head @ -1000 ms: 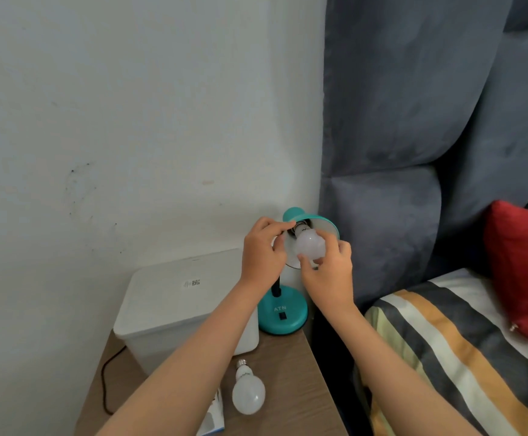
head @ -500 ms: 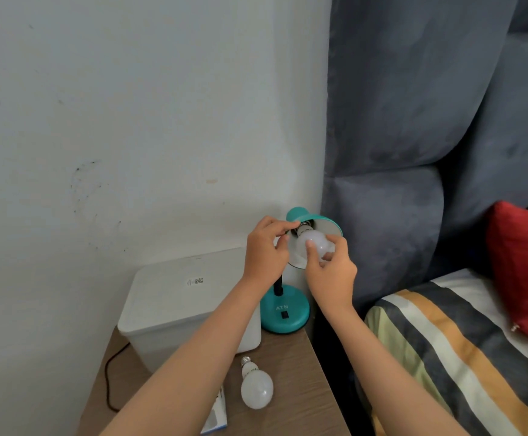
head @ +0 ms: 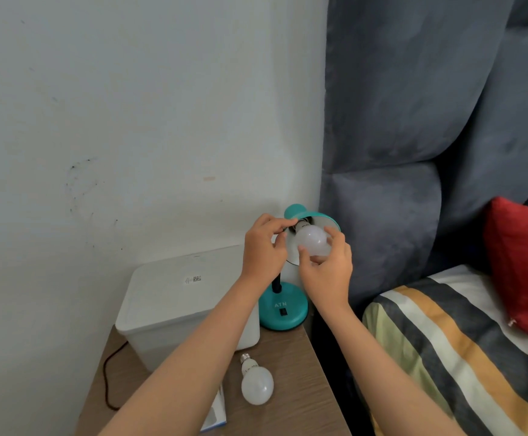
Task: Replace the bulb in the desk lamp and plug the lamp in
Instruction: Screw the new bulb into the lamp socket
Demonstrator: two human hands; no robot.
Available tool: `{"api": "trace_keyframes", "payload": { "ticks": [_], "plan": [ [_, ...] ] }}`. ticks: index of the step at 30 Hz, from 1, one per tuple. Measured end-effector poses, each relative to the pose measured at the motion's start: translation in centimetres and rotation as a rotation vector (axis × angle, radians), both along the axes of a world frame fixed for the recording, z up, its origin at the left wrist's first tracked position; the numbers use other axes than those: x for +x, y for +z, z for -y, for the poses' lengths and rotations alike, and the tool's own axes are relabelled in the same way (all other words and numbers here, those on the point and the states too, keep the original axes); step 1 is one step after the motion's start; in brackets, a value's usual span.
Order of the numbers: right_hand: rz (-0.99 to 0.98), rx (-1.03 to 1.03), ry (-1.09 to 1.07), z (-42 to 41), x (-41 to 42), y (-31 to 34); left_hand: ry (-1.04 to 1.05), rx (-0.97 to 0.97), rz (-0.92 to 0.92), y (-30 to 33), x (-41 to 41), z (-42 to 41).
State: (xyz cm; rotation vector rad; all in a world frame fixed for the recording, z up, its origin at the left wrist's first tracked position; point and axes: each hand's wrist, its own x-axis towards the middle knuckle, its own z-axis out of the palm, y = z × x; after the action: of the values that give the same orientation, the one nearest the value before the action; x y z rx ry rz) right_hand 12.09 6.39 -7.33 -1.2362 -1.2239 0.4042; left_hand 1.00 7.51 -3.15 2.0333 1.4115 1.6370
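Right hand (head: 327,272) has its fingers wrapped around the white bulb (head: 312,240) sitting in the teal lamp (head: 287,306) socket, left hand (head: 264,248) pinching the shade's edge - a spare bulb (head: 256,383) lies on the wooden nightstand (head: 294,388) by a white box (head: 177,303).

Since a second ago the right hand (head: 327,272) has shifted its grip on the white bulb (head: 313,240) in the teal lamp shade (head: 325,219) — the thumb now lies under the globe and the fingers curl over its right side, where before they pinched it from the front. The left hand (head: 264,250) has opened its fingertips slightly at the shade's rim.
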Motion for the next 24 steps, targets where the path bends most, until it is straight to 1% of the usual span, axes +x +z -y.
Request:
{"api": "trace_keyframes", "payload": {
  "ticks": [7,10,12,14,17,18,22,24],
  "plan": [
    [-0.079,-0.049,-0.036,-0.1,0.2,0.4,-0.004,-0.01,0.008,0.0,0.1,0.0],
    [-0.001,0.033,0.008,0.0,0.0,0.0,-0.005,-0.012,0.012,-0.1,0.1,0.1],
    [0.039,0.038,0.01,0.0,0.0,-0.1,-0.004,-0.008,0.011,-0.1,0.1,0.1],
    [0.007,0.011,-0.009,0.0,0.1,0.0,-0.004,-0.009,0.01,0.0,0.0,0.1],
    [-0.109,-0.073,-0.023,-0.2,0.0,0.3,-0.002,-0.011,0.01,0.0,0.1,0.1],
    [-0.114,-0.071,-0.025,-0.2,-0.1,0.4,-0.001,-0.01,0.011,-0.1,0.1,0.2],
    [0.0,0.057,-0.004,0.0,-0.8,0.2,-0.008,-0.01,0.013,-0.1,0.2,0.3],
    [-0.032,0.059,-0.012,-0.2,-0.9,0.2,-0.005,-0.011,0.013,-0.1,0.2,0.3]
  ]
}}
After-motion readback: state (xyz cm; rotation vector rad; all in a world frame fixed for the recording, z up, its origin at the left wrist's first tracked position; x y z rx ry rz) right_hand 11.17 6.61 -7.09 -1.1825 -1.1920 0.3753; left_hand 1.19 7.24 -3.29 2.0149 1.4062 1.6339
